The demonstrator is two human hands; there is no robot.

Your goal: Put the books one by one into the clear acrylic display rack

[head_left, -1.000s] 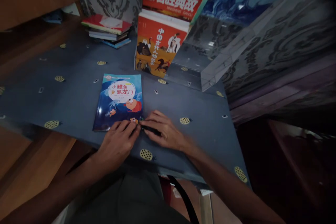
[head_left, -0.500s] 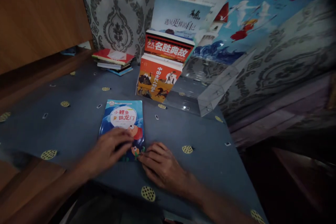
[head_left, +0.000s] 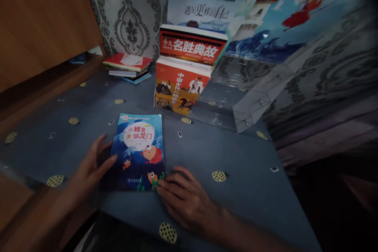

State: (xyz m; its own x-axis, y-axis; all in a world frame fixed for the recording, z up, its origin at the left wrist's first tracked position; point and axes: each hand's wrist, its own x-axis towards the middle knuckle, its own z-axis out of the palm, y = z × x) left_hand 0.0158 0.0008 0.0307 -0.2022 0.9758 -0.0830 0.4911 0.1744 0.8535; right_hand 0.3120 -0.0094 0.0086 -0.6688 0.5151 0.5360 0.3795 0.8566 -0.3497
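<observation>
A blue children's book [head_left: 137, 145] lies flat on the cloth, its cover showing red Chinese title letters and orange fish. At its left edge is my left hand [head_left: 93, 163], fingers apart, thumb reaching over the cover's left margin. My right hand [head_left: 184, 195] is at the lower right corner of the book, its fingers bent and the fingertips pinched on that corner. The underside of the right hand's grip is hidden from view.
Behind the book, a clear acrylic rack [head_left: 251, 112] holds an orange book [head_left: 181, 86], a red-titled book [head_left: 191, 47] and larger picture books. A small book stack [head_left: 128, 67] lies at the back left, near a wooden panel [head_left: 44, 23]. The blue tablecloth [head_left: 195, 149] has pineapple prints.
My left hand has moved left off the middle of the cover to the book's left edge, baring the fish picture. My right hand stays at the lower right corner. The view has shifted slightly.
</observation>
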